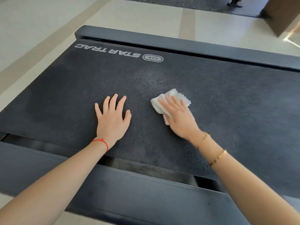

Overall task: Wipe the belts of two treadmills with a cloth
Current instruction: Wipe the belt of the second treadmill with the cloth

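Observation:
A black treadmill belt (pixel 227 111) with a white STAR TRAC logo fills the middle of the head view. My left hand (pixel 112 118) lies flat on the belt with its fingers spread, holding nothing. To its right, my right hand (pixel 178 117) presses a folded white cloth (pixel 177 97) onto the belt with straight fingers. The cloth sticks out beyond the fingertips and under the palm. A paler dusty patch shows on the belt just beyond the cloth.
Dark side rails run along the far edge (pixel 178 43) and the near edge (pixel 129 192) of the treadmill. Pale tiled floor (pixel 40 21) lies around it. A dark mat (pixel 203 4) and a brown panel (pixel 282 15) sit at the top right.

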Tool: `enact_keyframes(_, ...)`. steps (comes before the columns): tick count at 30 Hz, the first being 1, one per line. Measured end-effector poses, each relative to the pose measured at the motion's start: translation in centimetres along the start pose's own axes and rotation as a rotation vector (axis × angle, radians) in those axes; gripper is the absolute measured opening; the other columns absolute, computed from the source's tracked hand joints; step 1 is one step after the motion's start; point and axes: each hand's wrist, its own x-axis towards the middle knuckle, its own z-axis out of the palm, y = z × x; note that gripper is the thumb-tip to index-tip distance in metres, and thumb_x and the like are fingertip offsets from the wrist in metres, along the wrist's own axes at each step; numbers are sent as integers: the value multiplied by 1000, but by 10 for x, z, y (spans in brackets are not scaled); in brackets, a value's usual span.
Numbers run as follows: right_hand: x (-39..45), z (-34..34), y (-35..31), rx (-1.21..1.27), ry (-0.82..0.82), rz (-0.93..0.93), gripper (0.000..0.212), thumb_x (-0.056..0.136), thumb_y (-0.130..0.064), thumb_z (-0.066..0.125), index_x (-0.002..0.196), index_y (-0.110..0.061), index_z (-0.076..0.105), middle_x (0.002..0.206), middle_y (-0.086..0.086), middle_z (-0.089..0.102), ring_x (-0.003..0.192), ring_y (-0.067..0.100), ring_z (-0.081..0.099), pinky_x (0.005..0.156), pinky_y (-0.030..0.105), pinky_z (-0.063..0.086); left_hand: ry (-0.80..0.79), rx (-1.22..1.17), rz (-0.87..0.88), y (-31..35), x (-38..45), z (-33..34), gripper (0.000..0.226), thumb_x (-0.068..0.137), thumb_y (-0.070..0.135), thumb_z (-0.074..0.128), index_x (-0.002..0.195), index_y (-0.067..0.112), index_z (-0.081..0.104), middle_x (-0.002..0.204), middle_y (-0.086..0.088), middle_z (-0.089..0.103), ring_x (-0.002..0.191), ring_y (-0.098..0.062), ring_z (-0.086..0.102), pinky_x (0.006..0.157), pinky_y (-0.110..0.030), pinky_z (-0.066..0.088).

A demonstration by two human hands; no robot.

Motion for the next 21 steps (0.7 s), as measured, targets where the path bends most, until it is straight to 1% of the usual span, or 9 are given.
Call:
enact_keyframes(4, -51, -3, -12, 74, -76, -116, 60, 102, -14, 39, 155, -26, 16, 164, -3, 9, 151, 19, 0, 120, 34, -7, -5, -9, 3, 1, -1, -1, 56, 101, 42, 33, 155, 27, 27, 162, -4, 22, 151, -26, 13, 120, -62, 7)
enact_keyframes(6, -61, -11, 4, 101, -67, -71, 59, 101, -13, 40, 155, -24, 19, 163, -4, 13, 150, 17, 5, 120, 32, -3, -6, -18, 3, 1, -2, -1, 56, 101, 42, 33, 155, 27, 27, 162, -4, 22, 151, -27, 13, 120, -61, 7)
enact_keyframes(9, -63, -21, 42, -18, 34, 155, 54, 98, -16, 42, 150, -17, 30, 154, 4, 31, 142, 30, 28, 114, 43, 23, -3, -22, 13, 1, -4, -3, 55, 102, 40, 35, 154, 25, 29, 162, -5, 24, 151, -27, 14, 120, -61, 7)
enact_keyframes(11, -63, -24, 56, -50, 74, 377, 53, 97, -14, 43, 148, -14, 33, 153, 11, 32, 137, 38, 30, 109, 50, 24, 1, -26, 17, 2, -5, -4, 54, 102, 39, 36, 154, 24, 30, 162, -7, 25, 151, -28, 15, 120, -61, 8)
enact_keyframes(13, -61, -20, 51, -56, 76, 477, 55, 98, -16, 43, 151, -16, 29, 157, 11, 27, 143, 37, 24, 114, 53, 17, 3, -26, 16, 3, -5, -5, 54, 102, 38, 37, 153, 23, 31, 161, -8, 26, 150, -29, 16, 119, -61, 8)
enact_keyframes(15, -65, -13, 33, -56, 47, 431, 57, 100, -21, 40, 154, -22, 22, 162, 7, 19, 148, 31, 16, 118, 50, 11, 4, -26, 15, 4, -5, -6, 54, 102, 36, 39, 153, 21, 33, 161, -9, 27, 150, -30, 16, 119, -62, 8)
enact_keyframes(17, -75, -7, 9, -61, 8, 291, 57, 101, -24, 37, 154, -25, 19, 163, 2, 16, 149, 28, 14, 119, 47, 12, 4, -31, 15, 5, -6, -6, 53, 102, 35, 40, 153, 20, 33, 160, -10, 27, 150, -31, 17, 119, -62, 8)
enact_keyframes(19, -91, -6, -14, -66, -22, 136, 57, 100, -25, 36, 154, -24, 20, 162, 0, 16, 149, 25, 13, 119, 45, 14, -3, -33, 18, 7, -7, -6, 53, 102, 33, 40, 153, 19, 33, 160, -11, 27, 150, -32, 16, 119, -62, 8)
enact_keyframes(21, -110, -7, -29, 18, -26, 46, 57, 100, -21, 39, 154, -24, 22, 162, -2, 17, 151, 20, 8, 122, 41, 7, -15, -34, 15, 9, -9, -6, 54, 102, 32, 40, 153, 19, 32, 161, -11, 26, 150, -33, 14, 119, -62, 8)
